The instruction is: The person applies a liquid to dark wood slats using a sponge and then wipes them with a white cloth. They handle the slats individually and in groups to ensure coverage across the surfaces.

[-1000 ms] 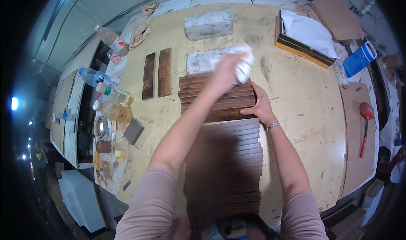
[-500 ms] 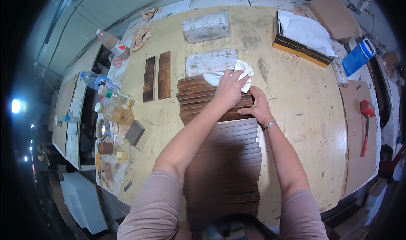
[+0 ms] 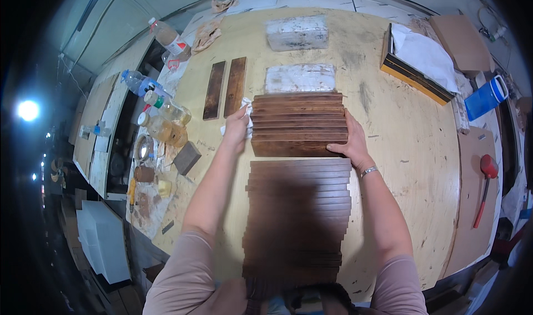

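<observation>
A row of dark brown wooden slats (image 3: 300, 118) lies at the middle of the table, their ends fairly even. My left hand (image 3: 236, 130) grips a crumpled white cloth (image 3: 248, 115) at the left ends of these slats. At the right ends, my right hand (image 3: 354, 141) rests against the wood, thumb laid over the nearest slat and fingers along the side. Closer to me spreads a second, longer row of duller brown slats (image 3: 300, 204), partly in shadow. Two separate slats (image 3: 235, 87) lie to the far left of the row.
Two white-wrapped blocks (image 3: 300, 77) stand beyond the slats. Several bottles (image 3: 166, 131) line the table's left edge, near a grey-brown block (image 3: 187, 158). To the right are an open box (image 3: 416, 81) with white cloth, a blue jug (image 3: 486, 99) and a red mallet (image 3: 488, 168).
My left hand has moved with the cloth from the top of the far slats to their left ends. The slats now sit straighter and more even; my right hand stays at their right ends.
</observation>
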{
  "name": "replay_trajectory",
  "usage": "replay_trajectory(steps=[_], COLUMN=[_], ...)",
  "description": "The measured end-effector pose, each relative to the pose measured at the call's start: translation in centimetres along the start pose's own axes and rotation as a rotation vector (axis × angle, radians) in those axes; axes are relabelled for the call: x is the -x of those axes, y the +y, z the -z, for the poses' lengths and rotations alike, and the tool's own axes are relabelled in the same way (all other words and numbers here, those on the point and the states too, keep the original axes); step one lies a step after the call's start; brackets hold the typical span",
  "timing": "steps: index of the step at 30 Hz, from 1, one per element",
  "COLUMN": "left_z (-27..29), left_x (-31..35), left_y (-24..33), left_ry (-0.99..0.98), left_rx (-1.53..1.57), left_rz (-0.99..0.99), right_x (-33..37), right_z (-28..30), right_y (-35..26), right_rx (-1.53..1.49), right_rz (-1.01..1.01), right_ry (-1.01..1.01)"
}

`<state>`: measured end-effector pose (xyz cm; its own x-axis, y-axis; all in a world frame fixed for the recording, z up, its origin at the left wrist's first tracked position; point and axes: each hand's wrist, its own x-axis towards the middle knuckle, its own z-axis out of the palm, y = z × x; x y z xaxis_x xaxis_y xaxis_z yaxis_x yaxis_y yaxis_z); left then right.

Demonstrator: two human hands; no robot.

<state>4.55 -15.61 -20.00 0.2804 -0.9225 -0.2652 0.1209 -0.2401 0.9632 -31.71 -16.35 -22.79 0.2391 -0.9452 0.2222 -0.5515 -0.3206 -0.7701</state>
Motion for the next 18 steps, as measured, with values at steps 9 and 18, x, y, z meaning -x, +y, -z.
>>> replay_trajectory(steps=[9, 18], left_z=[-1.5, -2.1], left_x=[0.1, -1.5], left_y=[0.1, 5.0], left_ry=[-0.017, 0.193], left_rx=[-0.164, -0.813], left_rz=[-0.035, -0.546], right_x=[-0.2, -0.4], right_z=[0.8, 1.0], right_y=[-1.5, -2.8], right_rx=[0.034, -0.012], right_rz=[-0.098, -0.124], right_ry=[-0.116, -0.077])
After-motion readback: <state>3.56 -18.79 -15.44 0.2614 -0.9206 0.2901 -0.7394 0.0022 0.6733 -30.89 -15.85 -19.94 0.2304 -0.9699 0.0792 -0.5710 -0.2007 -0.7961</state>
